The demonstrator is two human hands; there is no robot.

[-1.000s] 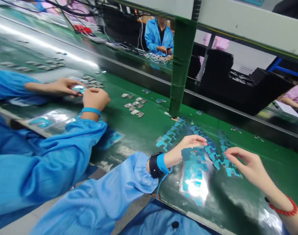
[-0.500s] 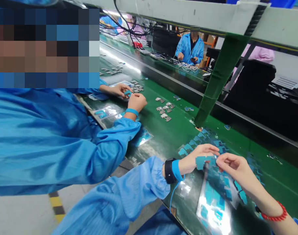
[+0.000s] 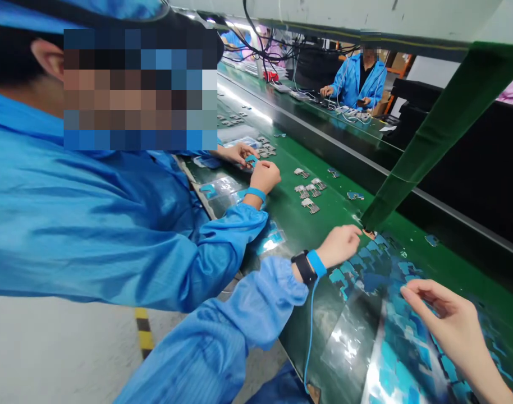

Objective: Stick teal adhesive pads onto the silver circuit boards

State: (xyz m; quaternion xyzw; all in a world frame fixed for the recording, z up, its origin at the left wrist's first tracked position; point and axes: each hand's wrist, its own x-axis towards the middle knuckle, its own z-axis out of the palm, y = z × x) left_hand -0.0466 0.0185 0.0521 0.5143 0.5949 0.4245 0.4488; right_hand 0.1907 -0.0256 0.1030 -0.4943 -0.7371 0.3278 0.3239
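Observation:
My left hand [image 3: 340,245] is over the bench by the rows of flat blue cut pieces [image 3: 357,262], near the foot of the green post. Its fingers are curled in; anything between them is hidden. To the right, my right hand [image 3: 445,314] hovers above more blue pieces, thumb and forefinger brought together in a pinch. What that pinch holds, if anything, I cannot make out. Below the hands lie a clear plastic sheet [image 3: 344,342] and a glossy sheet bearing teal pieces [image 3: 402,370]. A blue strap with a cord and a black watch [image 3: 303,268] circle my left wrist.
A co-worker in a blue smock [image 3: 113,224] sits close on my left, both hands on a small blue piece [image 3: 251,161]. Several metal plates [image 3: 310,205] lie mid-bench. The green post [image 3: 425,134] slants up from the green bench [image 3: 290,235]. Another person works across it.
My hands have moved apart, the left up toward the post and the right lower. The teal piece seen between them before no longer shows there. The view has shifted left.

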